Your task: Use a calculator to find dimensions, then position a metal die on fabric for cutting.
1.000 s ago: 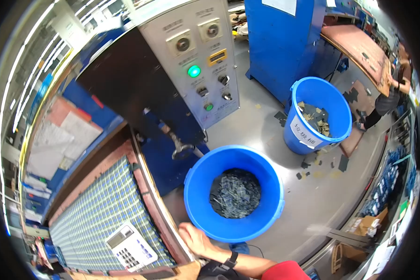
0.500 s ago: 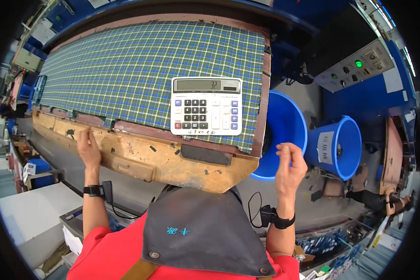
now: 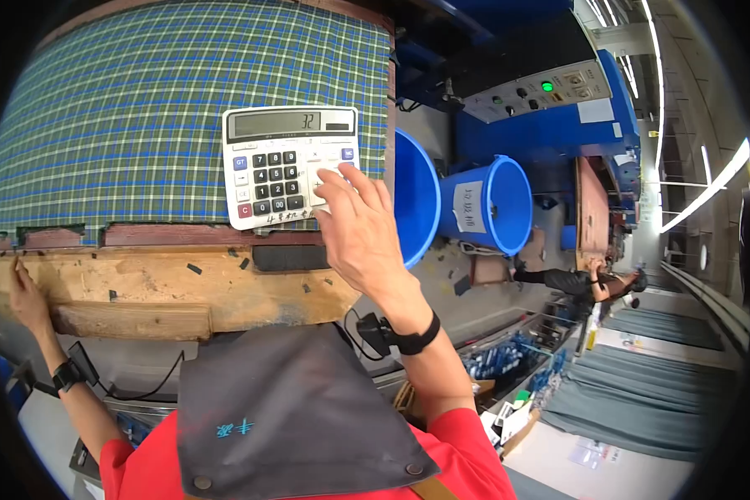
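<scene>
A white desktop calculator (image 3: 243,170) with black, blue and red keys lies on the green, blue and white plaid cloth (image 3: 125,100). Over its right edge reaches my right hand (image 3: 364,242), palm down, fingers apart and slightly bent, holding nothing. The fingertips cover some right-hand keys; whether they touch them I cannot tell. Far to the left, my left hand (image 3: 32,302) is at the wooden table edge (image 3: 167,271), fingers stretched toward the cloth, with nothing visible in them. Each wrist has a black strap with a small cabled box.
Right of the table stand two blue bins, a near bin (image 3: 417,196) and a labelled bin (image 3: 508,204). A dark block (image 3: 287,258) and small dark scraps lie along the wooden edge. Beyond are a control panel (image 3: 533,96) with a green light and another person (image 3: 571,282).
My right hand has moved from beside the table, near the bin, onto the calculator's right side. My left hand stays at the wooden edge. The whole view has swung to the right.
</scene>
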Available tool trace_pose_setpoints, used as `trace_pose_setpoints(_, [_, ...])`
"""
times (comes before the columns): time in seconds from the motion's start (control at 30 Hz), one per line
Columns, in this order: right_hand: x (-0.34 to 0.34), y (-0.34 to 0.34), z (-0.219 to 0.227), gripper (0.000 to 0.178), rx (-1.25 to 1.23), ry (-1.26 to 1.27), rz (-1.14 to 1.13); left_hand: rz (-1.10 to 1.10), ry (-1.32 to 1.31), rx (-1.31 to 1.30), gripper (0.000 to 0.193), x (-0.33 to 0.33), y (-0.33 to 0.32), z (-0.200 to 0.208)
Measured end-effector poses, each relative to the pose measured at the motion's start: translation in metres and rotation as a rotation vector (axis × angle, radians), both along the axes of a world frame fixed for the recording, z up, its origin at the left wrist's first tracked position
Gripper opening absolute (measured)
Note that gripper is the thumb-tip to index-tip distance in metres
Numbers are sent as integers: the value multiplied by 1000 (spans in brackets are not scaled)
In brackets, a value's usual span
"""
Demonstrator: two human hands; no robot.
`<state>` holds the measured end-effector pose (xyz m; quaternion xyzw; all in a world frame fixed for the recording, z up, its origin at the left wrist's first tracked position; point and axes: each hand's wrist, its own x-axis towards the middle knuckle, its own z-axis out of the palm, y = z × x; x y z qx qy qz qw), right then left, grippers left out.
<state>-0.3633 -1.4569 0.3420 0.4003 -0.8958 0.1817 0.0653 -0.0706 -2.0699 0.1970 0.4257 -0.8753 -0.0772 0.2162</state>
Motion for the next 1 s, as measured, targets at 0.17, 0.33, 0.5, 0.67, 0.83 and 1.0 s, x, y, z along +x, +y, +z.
trace_pose_setpoints(0.17, [-12, -19, -9, 30, 50, 74, -65, -50, 86, -2, 35, -26, 32, -6])
trace_pose_setpoints(0.33, [-13, -18, -16, 34, 88, 31, -96, -20, 154, 82, 31, -33, 53, 12])
trace_pose_setpoints(0.5, [-6, -11, -4, 37, -51, 70, -163, -72, 162, 58, 28, -37, 58, 16])
trace_pose_setpoints(0.67, [44, 30, 0, 38, -121, 49, -237, -34, 207, 127, 30, -32, 50, 10])
trace_pose_setpoints(0.83, [152, 70, -8, 36, 0, -125, -439, 25, 125, 196, 32, -33, 53, 19])
trace_pose_setpoints(1.0, [219, 84, 1, 32, 136, -160, -694, 29, 149, 231, 34, -39, 52, 15])
